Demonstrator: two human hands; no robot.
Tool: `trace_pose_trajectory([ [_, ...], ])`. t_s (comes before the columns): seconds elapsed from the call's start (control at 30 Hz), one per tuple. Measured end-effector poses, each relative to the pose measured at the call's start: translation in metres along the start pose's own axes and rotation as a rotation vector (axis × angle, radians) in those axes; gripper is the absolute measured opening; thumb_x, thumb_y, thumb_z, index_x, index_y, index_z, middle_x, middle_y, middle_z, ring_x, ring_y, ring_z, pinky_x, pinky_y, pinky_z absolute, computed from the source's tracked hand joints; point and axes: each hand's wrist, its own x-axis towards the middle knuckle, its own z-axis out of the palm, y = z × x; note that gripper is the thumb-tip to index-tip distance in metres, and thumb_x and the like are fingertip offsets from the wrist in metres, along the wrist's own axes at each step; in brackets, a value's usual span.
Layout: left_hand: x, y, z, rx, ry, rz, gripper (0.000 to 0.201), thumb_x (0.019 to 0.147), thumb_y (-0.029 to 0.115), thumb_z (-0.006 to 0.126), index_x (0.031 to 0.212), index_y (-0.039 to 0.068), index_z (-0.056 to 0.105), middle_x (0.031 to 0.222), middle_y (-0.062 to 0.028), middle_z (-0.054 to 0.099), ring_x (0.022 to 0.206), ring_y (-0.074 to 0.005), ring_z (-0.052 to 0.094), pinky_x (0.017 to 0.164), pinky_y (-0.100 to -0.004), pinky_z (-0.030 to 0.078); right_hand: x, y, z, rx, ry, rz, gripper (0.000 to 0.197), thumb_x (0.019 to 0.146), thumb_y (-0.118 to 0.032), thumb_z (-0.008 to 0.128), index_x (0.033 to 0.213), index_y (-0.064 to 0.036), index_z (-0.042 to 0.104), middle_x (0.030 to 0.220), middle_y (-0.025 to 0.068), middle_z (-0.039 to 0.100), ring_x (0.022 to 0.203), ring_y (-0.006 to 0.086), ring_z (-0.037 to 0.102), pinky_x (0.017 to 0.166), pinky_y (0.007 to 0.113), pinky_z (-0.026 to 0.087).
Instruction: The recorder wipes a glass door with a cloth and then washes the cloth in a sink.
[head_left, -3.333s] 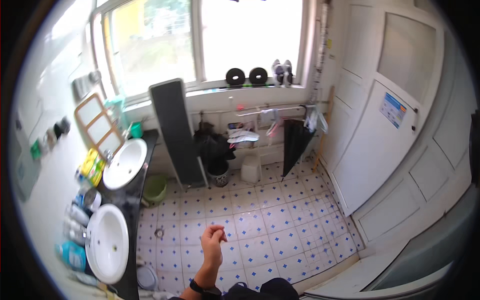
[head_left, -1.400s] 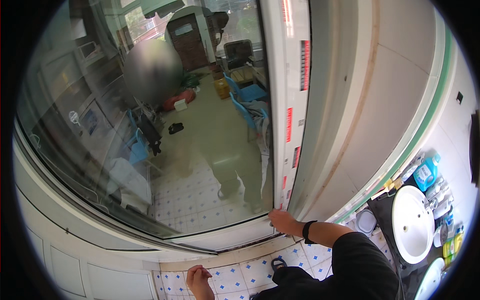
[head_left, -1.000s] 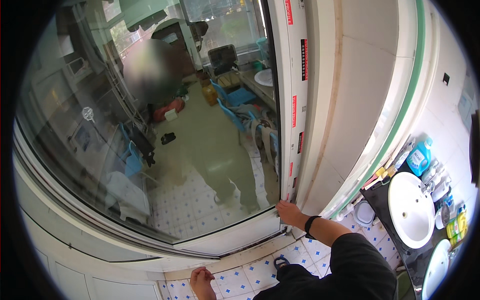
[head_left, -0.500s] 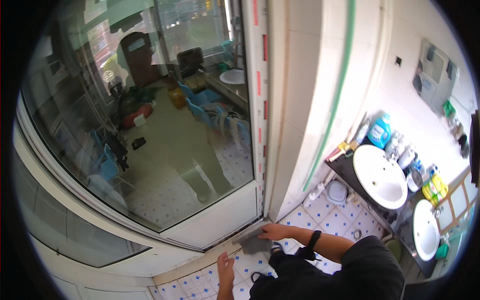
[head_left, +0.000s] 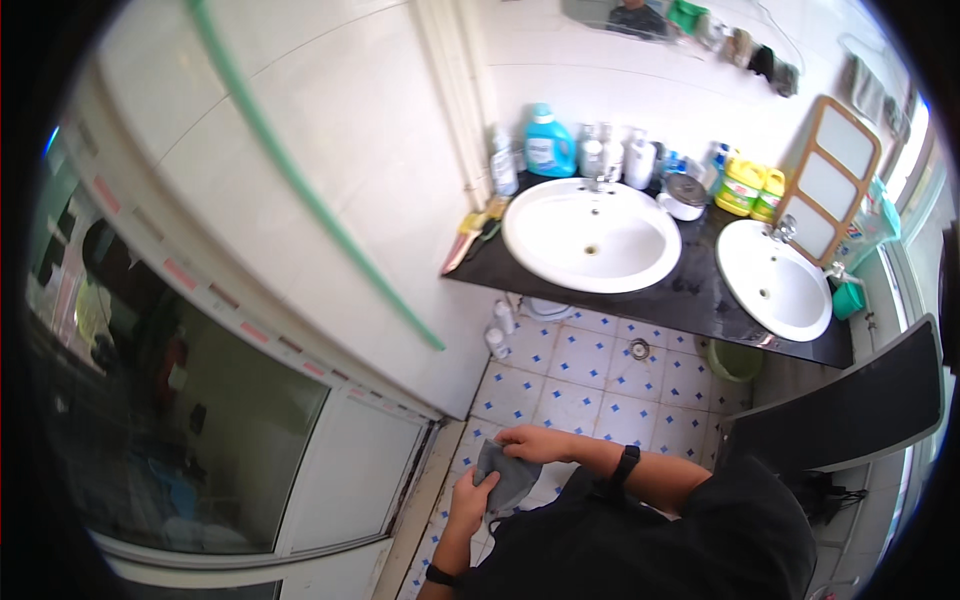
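A grey cloth (head_left: 514,482) is hanging between the two hands, in the air over the tiled floor (head_left: 570,405), out in front of the front-left corner of the black counter (head_left: 480,262). The left hand (head_left: 469,500) is gripping its left side, with the thumb lying on top; the right hand (head_left: 524,443) is pinching its upper edge, fingers closed on the fabric. The hands are holding near each other, with a short stretch of cloth between them.

The cloth is looking light, soft and limp, so it is probably folding wherever it is not held; nothing about it is suggesting that it is fragile or slippery. Its corners and edges are offering the surest hold. Whether it is damp cannot be told.

No label is showing on the cloth. Along the counter's back edge, a blue bottle (head_left: 549,145) is carrying a pale label, and two yellow bottles (head_left: 745,188) are bearing printed ones, all too blurred for reading here. Red stickers (head_left: 180,273) are running along the door frame.
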Motion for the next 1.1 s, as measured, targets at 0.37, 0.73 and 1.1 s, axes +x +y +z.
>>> trace_pose_trajectory([
  [0.37, 0.097, 0.056, 0.232, -0.009, -0.538, -0.039, 0.056, 0.085, 0.015, 0.061, 0.132, 0.003, 0.033, 0.121, -0.0093, 0.047, 0.112, -0.0185, 0.048, 0.092, -0.0301, 0.042, -0.131, 0.078, -0.145, 0.48, 0.561, -0.06, 0.029, 0.088, -0.018, 0.058, 0.111, -0.0007, 0.057, 0.094, 0.0043, 0.061, 0.085, 0.0088, 0.054, 0.075, 0.024, 0.044],
  [0.73, 0.203, 0.064, 0.378, 0.747, -0.964, -0.004, 0.044, 0.074, 0.002, 0.047, 0.117, -0.004, 0.054, 0.097, -0.0108, 0.062, 0.087, -0.0162, 0.056, 0.079, -0.0287, 0.045, -0.251, 0.149, -0.233, 0.571, 0.99, 0.082, 0.031, 0.085, -0.022, 0.062, 0.108, -0.0008, 0.061, 0.096, 0.004, 0.063, 0.087, 0.0099, 0.055, 0.077, 0.026, 0.045],
  [1.1, 0.268, 0.108, 0.527, 1.144, -1.451, 0.346, 0.034, 0.077, 0.012, 0.051, 0.108, 0.001, 0.058, 0.097, -0.021, 0.063, 0.092, -0.0318, 0.062, 0.081, -0.0367, 0.047, -0.313, 0.141, -0.308, -0.034, 1.218, 0.412, 0.035, 0.076, -0.014, 0.061, 0.111, -0.0072, 0.06, 0.096, 0.0173, 0.064, 0.091, 0.028, 0.062, 0.084, 0.034, 0.047],
])
